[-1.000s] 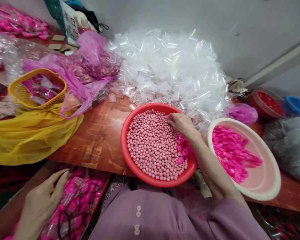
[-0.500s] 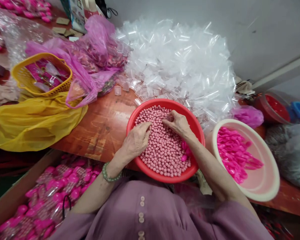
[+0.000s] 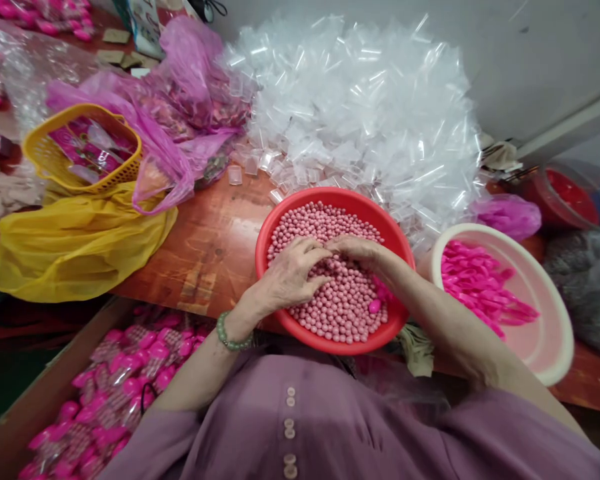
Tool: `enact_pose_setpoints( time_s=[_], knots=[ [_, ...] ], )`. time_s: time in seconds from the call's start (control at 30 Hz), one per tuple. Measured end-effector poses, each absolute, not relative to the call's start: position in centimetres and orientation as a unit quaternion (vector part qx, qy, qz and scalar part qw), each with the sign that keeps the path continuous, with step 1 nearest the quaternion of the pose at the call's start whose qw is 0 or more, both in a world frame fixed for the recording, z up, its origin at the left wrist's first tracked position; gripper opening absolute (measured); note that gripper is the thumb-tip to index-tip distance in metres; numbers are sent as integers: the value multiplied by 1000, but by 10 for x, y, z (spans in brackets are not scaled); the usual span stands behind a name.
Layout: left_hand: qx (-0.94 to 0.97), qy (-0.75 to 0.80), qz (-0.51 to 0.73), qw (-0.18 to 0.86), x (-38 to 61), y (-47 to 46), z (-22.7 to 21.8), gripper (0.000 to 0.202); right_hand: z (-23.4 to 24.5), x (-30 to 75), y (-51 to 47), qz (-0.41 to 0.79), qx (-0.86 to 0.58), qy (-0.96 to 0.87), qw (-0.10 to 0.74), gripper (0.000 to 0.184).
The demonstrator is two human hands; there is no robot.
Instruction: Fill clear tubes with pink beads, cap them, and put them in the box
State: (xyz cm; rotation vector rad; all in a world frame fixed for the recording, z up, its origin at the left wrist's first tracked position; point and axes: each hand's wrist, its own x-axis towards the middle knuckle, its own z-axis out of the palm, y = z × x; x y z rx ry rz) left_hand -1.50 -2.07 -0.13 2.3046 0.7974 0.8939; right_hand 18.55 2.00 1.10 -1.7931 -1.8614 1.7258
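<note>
Pink round beads fill much of a red basin in front of me. My left hand, with a green bead bracelet on its wrist, reaches over them. Its thumb and fingers are apart, and I see nothing held in it. From the other side my right hand bends down onto the beads, its fingertips close against those of the left. Its inner side is hidden, so I cannot tell whether it holds any beads. A bright pink plastic piece lies by the basin's right wall, below my right forearm.
Behind the basin rises a large heap of clear plastic cases. To the right stands a whitish tub of bright pink pieces. A yellow basket is at left. Below the table edge lie filled pink-capped packs.
My hands have come together over the beads; the left moved right and its fingers now stretch toward the right hand. The camera view has shifted slightly.
</note>
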Motion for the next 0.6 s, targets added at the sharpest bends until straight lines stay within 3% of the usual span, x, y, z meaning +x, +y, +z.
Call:
enact_pose_setpoints(
  time_s=[0.2,0.33,0.43,0.6],
  knots=[
    [865,312,303,249,4,-14,-1,23,8,182,14,615,-544,-570,33,29],
    [817,281,373,339,0,-9,3,13,18,190,12,614,-519,-592,56,31],
    [760,277,412,419,-4,-9,10,10,33,197,8,539,-519,-656,101,34],
    [706,308,374,517,-8,-16,16,13,50,219,-11,365,-554,-734,142,37]
  ],
)
